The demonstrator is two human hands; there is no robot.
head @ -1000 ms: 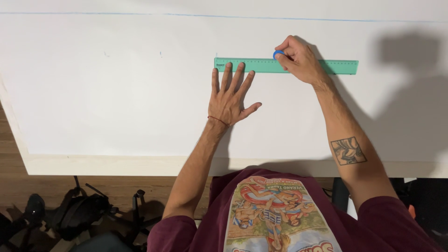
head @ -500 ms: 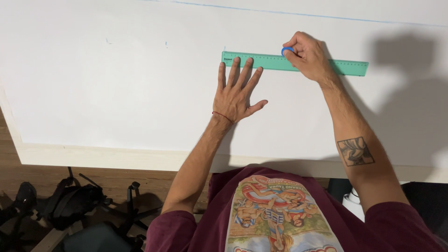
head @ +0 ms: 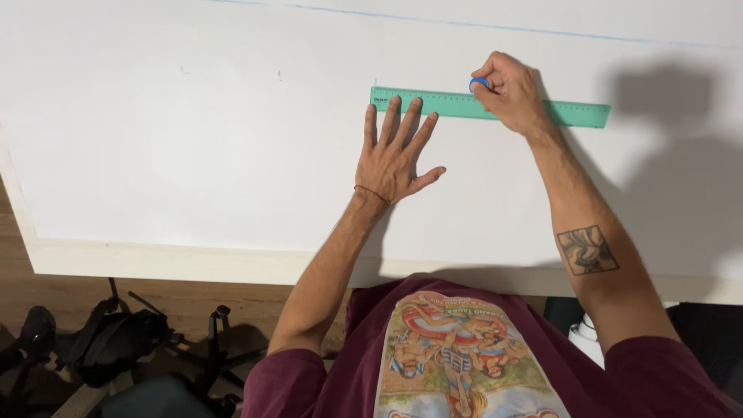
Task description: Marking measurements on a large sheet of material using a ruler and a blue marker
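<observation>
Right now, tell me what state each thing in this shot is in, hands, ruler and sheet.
left hand: open, flat, fingertips pressing on the ruler
right hand: closed around a small blue object at the ruler's upper edge
green ruler: lying flat on the sheet
white sheet: spread flat, thin blue line near its far edge

Single head-worn view, looked steeply down from above the person's chest toward the white sheet (head: 193, 155). Faced away from the body, at arm's-length closeness. Floor sat below the sheet's near edge. No second view shared anything.
</observation>
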